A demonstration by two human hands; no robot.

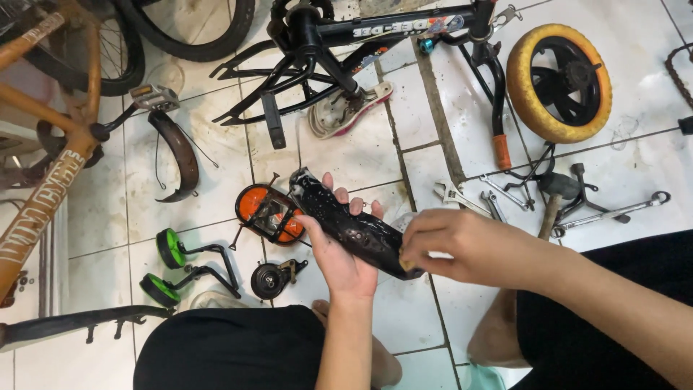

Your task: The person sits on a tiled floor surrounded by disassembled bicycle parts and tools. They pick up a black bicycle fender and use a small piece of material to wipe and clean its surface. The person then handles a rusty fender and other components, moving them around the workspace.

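Floor: white glazed tiles [361,155], wet and streaked, dark grout lines. Person seated low, knees in black shorts at the bottom edge.

Top centre: black child's bicycle frame [375,29] lying on the tiles, its pedal and stay tubes pointing left. Far left: orange-brown bicycle frame [43,195] with a spoked wheel behind it. Top right: loose small wheel, yellow tyre on black plastic rim [559,83], flat on the floor.

Left of centre: curved brown metal mudguard [180,155]. Below it, a pair of green-and-black training wheels on bent black brackets [173,263]. Just beside the left hand: round orange-and-black disc part [267,213]; a small black bell-like part [268,280] lies nearer the knee.

Right of centre: silver spanners and a hammer with wooden handle [505,198], scattered, well apart from the hands.

In hand: glossy black curved mudguard piece [354,227], wet, held above the tiles at centre frame, tilted up to the left. Left hand [339,249] cups it from beneath, fingers wrapped over its far edge. Right hand [462,245] has fingers pinched on a small yellowish pad pressed against the piece's lower right end.
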